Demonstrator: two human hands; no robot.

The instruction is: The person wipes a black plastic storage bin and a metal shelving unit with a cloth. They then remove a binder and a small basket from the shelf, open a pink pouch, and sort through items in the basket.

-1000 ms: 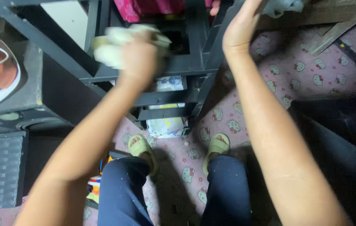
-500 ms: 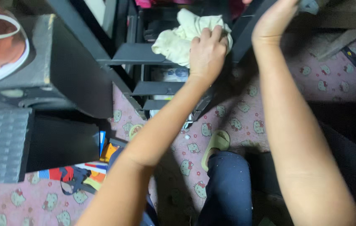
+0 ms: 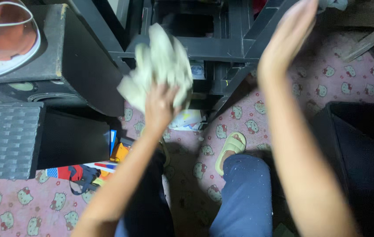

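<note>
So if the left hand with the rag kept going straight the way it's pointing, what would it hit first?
Most likely the black rack's crossbar. The left hand points up the picture, its pale rag already overlapping that bar. Depth is unclear from above, so the rag may be touching it or may be just short of it.

A home room: pink cartoon-cat floor covering (image 3: pixel 362 83), a black shelf rack (image 3: pixel 222 44), a speaker box (image 3: pixel 64 61), slippers (image 3: pixel 231 149)

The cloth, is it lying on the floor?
No, the pale cloth is bunched in the left hand, held up in front of the black rack.
</note>
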